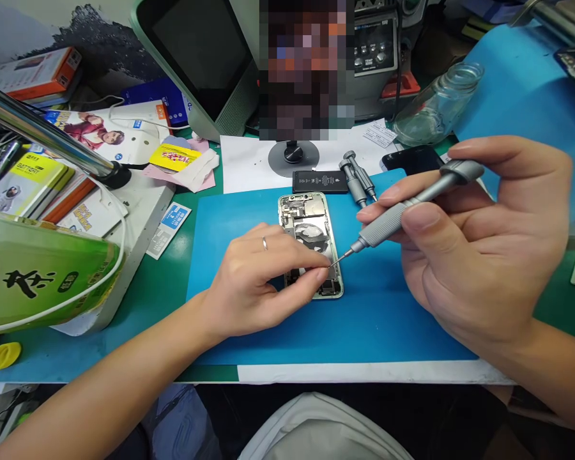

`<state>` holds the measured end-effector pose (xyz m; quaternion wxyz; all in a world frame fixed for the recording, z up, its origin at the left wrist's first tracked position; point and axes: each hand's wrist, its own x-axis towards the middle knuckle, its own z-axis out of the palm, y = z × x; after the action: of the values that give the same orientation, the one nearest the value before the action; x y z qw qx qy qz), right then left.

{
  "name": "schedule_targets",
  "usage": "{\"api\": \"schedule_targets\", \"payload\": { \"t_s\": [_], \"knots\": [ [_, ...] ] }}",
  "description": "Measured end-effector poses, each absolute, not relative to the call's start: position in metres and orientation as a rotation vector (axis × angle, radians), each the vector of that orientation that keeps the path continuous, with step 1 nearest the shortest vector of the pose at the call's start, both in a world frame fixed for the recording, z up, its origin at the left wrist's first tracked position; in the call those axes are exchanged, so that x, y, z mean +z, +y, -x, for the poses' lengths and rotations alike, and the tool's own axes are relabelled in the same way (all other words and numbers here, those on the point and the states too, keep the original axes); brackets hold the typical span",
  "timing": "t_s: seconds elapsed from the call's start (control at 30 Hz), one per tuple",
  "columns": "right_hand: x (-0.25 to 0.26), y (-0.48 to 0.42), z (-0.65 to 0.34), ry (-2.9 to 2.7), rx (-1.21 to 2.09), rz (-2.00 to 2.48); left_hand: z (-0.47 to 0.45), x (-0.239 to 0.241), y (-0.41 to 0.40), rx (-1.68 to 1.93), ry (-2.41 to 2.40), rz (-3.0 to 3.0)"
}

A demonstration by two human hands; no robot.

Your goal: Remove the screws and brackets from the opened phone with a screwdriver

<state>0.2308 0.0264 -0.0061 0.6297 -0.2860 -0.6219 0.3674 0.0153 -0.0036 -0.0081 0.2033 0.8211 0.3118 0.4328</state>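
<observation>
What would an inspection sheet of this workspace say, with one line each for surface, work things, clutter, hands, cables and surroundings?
Surface: blue mat over green tabletop.
Work things: opened phone on the mat; black battery and two other screwdrivers beyond it.
Clutter: boxes and green container at left; glass jar at right rear.
Hands: right hand holds a grey screwdriver; left hand is at its tip, grip unclear.
Cables: white cable across the green container.
Surroundings: dark-screened device behind; part of the rear is pixelated.
</observation>
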Motion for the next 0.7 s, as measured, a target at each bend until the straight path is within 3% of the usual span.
{"api": "schedule_targets", "payload": {
  "t_s": [0.7],
  "knots": [
    [-0.0047,0.0260,-0.2278,-1.393,0.810,0.682,-0.0152,-0.0075,-0.0045,1.229,0.900,-2.295]
  ]
}}
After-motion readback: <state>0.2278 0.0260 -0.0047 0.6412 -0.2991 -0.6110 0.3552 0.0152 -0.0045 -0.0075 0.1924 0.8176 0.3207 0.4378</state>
